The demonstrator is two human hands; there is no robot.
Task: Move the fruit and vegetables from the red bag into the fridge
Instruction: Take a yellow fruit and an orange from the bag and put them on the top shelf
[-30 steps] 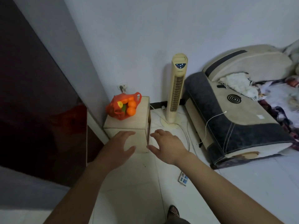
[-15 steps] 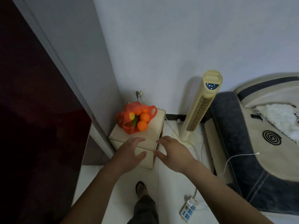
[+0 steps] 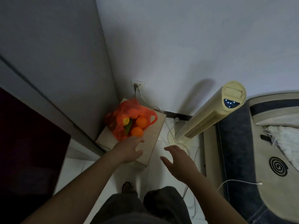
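Reaching toward the stool [image 3: 150,143], both hands are seen empty. Left hand [image 3: 129,150]: fingers spread, fingertips just short of the nearest orange [image 3: 137,132], over the stool top. Right hand [image 3: 178,160]: spread, off the stool's right edge, above the floor. Red bag [image 3: 123,117]: set on the stool's far left corner, mouth slumped open; oranges, one yellow fruit [image 3: 125,121] and something green are shown inside. Handling is judged thin, soft and light to moderate; the loop handle [image 3: 152,118] on the bag's right is likely the best hold. Right of the stool: tower fan [image 3: 215,113], trailing cords. Behind the stool: wall socket [image 3: 138,84]. Nothing is seen blocking the reach.
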